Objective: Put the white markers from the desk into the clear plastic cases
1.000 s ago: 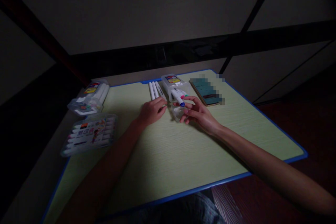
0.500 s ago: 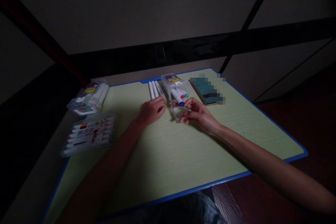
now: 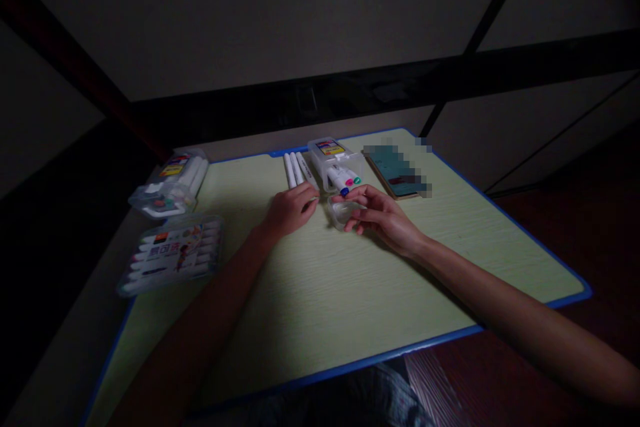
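Observation:
My left hand (image 3: 290,211) rests on the table with its fingers curled together over the near ends of three white markers (image 3: 297,170). Those ends are hidden under it. To its right lies a clear plastic marker case (image 3: 327,160), its open end towards me. White markers with pink (image 3: 349,182) and green (image 3: 357,181) ends poke out of it, as does a blue-capped marker (image 3: 340,181). My right hand (image 3: 377,213) has its fingers apart, the index fingertip at the blue cap. Its thumb and lower fingers are beside the case's clear lid (image 3: 345,212).
A phone (image 3: 397,173), partly pixelated, lies right of the case. On the left are a second clear marker case (image 3: 173,183) and a flat printed box of markers (image 3: 173,253). The pale table (image 3: 320,307) has a blue edge; a wall stands behind it.
The blue-capped marker has slid a little deeper into the case, with my right index fingertip at its end. My left hand has stayed in place.

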{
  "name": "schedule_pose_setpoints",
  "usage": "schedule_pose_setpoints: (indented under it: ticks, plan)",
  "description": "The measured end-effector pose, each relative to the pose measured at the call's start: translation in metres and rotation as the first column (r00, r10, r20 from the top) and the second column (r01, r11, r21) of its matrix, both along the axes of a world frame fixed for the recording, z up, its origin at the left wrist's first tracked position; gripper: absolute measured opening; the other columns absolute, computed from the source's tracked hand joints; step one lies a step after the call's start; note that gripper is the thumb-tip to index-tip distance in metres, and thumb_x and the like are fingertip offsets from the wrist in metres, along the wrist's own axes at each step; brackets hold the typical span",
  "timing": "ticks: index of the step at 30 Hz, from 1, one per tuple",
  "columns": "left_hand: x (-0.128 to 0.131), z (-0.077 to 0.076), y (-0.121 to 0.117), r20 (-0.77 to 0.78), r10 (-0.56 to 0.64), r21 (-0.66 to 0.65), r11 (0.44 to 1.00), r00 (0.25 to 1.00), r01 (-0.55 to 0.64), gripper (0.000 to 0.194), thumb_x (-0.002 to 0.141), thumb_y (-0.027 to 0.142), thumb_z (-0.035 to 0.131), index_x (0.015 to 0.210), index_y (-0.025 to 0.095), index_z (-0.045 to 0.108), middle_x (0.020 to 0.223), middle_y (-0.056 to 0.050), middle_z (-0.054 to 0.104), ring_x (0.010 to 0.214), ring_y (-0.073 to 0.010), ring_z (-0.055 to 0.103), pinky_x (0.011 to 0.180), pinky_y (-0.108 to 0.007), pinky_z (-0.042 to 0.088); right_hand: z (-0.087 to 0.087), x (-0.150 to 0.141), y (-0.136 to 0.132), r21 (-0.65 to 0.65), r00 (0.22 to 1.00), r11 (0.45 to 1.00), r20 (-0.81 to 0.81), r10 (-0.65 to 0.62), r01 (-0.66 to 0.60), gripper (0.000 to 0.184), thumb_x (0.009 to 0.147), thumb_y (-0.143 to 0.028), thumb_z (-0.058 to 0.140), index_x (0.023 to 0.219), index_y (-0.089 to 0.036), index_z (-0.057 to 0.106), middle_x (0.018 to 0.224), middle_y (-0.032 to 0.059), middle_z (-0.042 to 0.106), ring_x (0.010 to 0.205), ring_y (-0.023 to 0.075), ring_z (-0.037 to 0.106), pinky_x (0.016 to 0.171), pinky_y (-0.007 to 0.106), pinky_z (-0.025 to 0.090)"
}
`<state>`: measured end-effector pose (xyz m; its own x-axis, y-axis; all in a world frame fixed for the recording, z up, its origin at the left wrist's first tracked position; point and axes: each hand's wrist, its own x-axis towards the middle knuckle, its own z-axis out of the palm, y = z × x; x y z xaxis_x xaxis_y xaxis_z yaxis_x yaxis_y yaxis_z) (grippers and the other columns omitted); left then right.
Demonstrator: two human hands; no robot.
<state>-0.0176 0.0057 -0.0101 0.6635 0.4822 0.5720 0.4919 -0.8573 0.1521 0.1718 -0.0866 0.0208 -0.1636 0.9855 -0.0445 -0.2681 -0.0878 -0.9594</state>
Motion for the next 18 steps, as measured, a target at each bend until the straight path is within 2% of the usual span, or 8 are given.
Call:
schedule_pose_setpoints:
  ticks: [8, 14, 18]
  plan:
    - [0.0002, 0.0007, -0.0006, -0.007, 0.019, -0.003, 1.000, 1.000, -0.019, 0.012, 0.080, 0.016, 0.048, 0.084, 0.015, 0.059, 0.084, -0.003, 0.063, 0.063, -0.0088, 0.055, 0.054, -0.019, 0.043, 0.0000, -0.0001, -0.0002, -0.003, 1.000, 1.000, 0.021, -0.001, 0.001, 0.031, 0.063, -0.014, 0.062, 0.093, -0.020, 0.054, 0.115, 0.0042, 0.059, 0.056, 0.0077, 0.061, 0.043, 0.019, 0.042]
    - [0.0003, 0.0013, -0.0011, -0.001, 0.009, -0.008, 1.000, 1.000, -0.009, 0.013, 0.080, 0.016, 0.047, 0.084, 0.015, 0.060, 0.084, -0.004, 0.063, 0.066, -0.0097, 0.057, 0.055, -0.020, 0.043, 0.0007, -0.0007, -0.0004, 0.014, 0.998, 0.998, 0.026, -0.054, 0.054, 0.029, 0.060, -0.012, 0.061, 0.087, -0.019, 0.057, 0.091, 0.0003, 0.061, 0.056, 0.0085, 0.059, 0.043, 0.018, 0.041]
    - [0.0003, 0.0003, -0.0001, -0.007, 0.011, -0.004, 1.000, 1.000, -0.011, 0.013, 0.080, 0.016, 0.047, 0.084, 0.015, 0.060, 0.084, -0.004, 0.063, 0.065, -0.0093, 0.056, 0.054, -0.020, 0.044, 0.0015, -0.0008, -0.0005, 0.014, 0.997, 0.997, 0.031, -0.073, 0.072, 0.033, 0.060, -0.012, 0.061, 0.091, -0.020, 0.057, 0.103, 0.0032, 0.060, 0.058, 0.0094, 0.059, 0.043, 0.020, 0.041]
